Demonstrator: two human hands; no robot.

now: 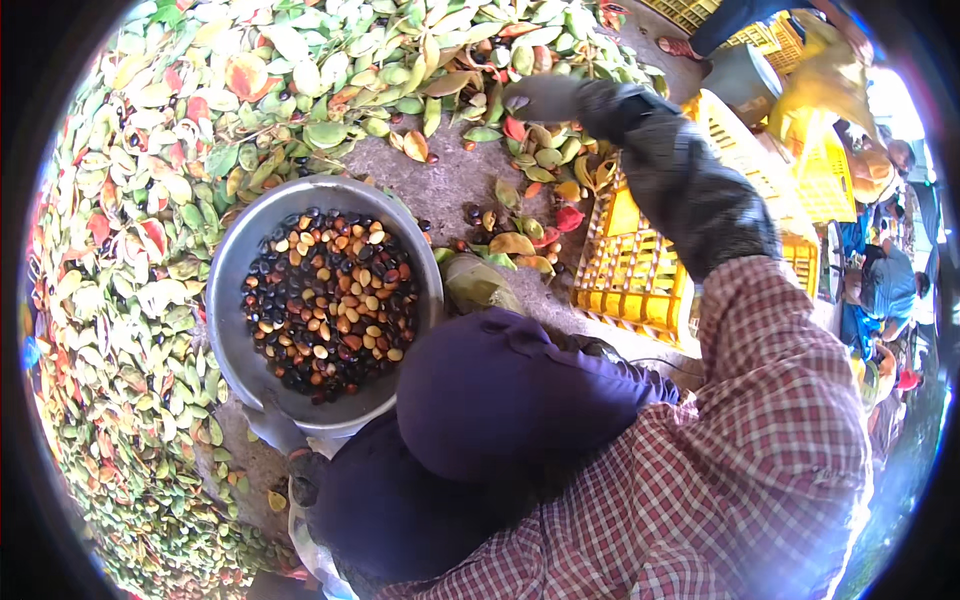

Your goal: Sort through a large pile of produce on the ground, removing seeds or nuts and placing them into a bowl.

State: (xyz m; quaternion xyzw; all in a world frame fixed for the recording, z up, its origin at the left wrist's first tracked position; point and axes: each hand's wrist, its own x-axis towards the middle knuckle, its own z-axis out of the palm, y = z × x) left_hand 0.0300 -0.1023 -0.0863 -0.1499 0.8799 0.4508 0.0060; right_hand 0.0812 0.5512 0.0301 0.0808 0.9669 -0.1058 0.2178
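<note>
A round metal basin (225,255) stands before my knees, holding many glossy black, brown and tan seeds (337,300). My left hand (274,429), in a grey glove, grips the basin's near rim; its thumb laps over the edge and the other fingers are hidden. My right hand (544,99), gloved and blurred by motion, is stretched out over the edge of a large heap of green, yellow and red seed pods (322,82). Whether its fingers hold a pod cannot be made out.
A yellow plastic crate (637,270) stands under my right forearm, with more yellow crates (814,172) beyond. Loose pods and seeds (525,232) lie on the concrete floor (435,172). A person's sandalled foot (681,48) is near a grey tub (742,79). Other people (889,292) sit farther right.
</note>
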